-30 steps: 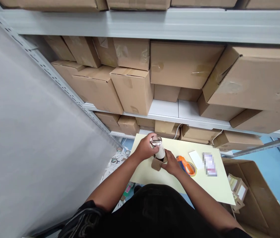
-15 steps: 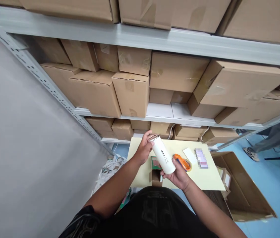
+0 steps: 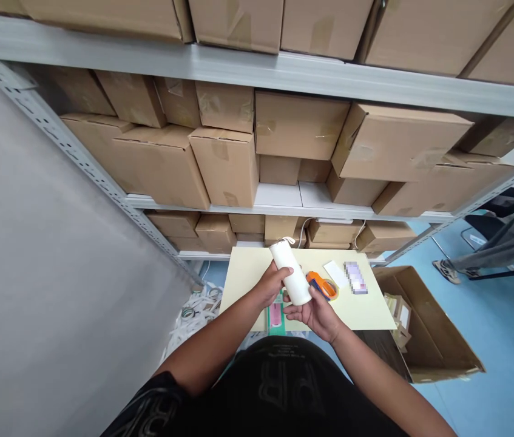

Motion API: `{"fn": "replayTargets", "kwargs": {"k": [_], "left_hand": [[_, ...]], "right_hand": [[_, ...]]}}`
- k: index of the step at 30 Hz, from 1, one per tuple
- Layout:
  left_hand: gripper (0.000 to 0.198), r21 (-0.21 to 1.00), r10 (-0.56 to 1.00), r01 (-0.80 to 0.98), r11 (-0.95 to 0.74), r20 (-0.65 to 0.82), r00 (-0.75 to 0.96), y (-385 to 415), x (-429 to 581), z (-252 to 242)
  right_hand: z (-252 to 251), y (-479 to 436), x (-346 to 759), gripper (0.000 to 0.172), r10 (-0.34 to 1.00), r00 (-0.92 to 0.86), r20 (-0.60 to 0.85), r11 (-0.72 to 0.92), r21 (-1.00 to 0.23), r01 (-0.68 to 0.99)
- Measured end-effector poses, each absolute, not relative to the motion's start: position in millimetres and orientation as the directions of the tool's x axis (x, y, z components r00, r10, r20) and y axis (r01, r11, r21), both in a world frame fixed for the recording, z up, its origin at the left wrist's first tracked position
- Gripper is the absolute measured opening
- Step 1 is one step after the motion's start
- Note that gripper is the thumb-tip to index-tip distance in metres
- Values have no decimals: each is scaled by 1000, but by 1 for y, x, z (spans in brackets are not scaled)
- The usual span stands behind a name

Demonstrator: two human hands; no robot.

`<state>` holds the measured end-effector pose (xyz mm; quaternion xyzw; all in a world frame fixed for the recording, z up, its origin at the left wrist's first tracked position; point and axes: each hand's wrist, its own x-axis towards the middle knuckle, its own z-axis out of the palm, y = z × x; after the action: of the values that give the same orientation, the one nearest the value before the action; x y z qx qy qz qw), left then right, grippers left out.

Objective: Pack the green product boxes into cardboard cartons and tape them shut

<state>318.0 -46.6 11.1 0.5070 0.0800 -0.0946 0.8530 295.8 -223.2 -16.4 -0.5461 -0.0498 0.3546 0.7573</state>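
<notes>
A white cylindrical bottle (image 3: 294, 276) is held tilted above the pale yellow table (image 3: 247, 267), with a small strap loop at its far end. My left hand (image 3: 271, 284) is closed around its middle, the thumb lying across the side. At the near end, my right hand (image 3: 319, 315) supports the base with the thumb against it and the fingers underneath. Below the hands is a green and pink box (image 3: 275, 317), partly covered by them. An orange tape dispenser (image 3: 321, 284) lies on the table just right of the bottle.
A white card (image 3: 336, 273) and a blurred purple item (image 3: 355, 278) lie on the table's right side. Shelves (image 3: 238, 57) packed with cardboard boxes (image 3: 224, 164) rise ahead. An open carton (image 3: 443, 340) stands at right, scraps (image 3: 188, 318) lie at left, and a person's leg (image 3: 493, 252) shows far right.
The bottle has been turned, so its printed lettering no longer faces me. My left hand has shifted from its top end to its middle. The green and pink box is more visible.
</notes>
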Motion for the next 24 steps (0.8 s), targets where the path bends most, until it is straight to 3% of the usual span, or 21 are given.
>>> {"fn": "replayTargets", "kwargs": {"k": [3,7,9,13,15,18,20,22,24], "left_hand": [[56,914,-7,179,364,-190,982,-64,312,18],[58,954,172,90,285,-144,975,-96,304,22],[59,947,200,81,311,-149,968,-109,303,25],[58,924,64,137,358,-171,983,-128,299,33],[57,937,64,123,327,-152,986,-137,294,34],[55,963,188,67,261,-119,975,-148,285,28],[56,970,270,55,235,-120,956,-150,278,22],[55,968,295,56,245,-130,947,-147,273,18],[56,954,235,68,293,-140,962,-142,269,16]], "right_hand": [[-14,-237,298,58,512,823,-246,211,-892,-398],[-18,-258,300,73,267,962,-62,108,-990,-94],[-17,-271,299,70,329,940,-90,138,-980,-142],[-14,-297,295,61,630,743,-224,206,-875,-438],[-17,-306,295,61,613,762,-210,182,-900,-395],[-27,-311,296,77,418,904,-91,9,-994,-104],[-34,-312,296,82,386,922,-25,-81,-997,7],[-38,-312,294,71,472,878,-73,-35,-997,-64],[-38,-312,292,60,599,783,-168,46,-969,-244]]}}
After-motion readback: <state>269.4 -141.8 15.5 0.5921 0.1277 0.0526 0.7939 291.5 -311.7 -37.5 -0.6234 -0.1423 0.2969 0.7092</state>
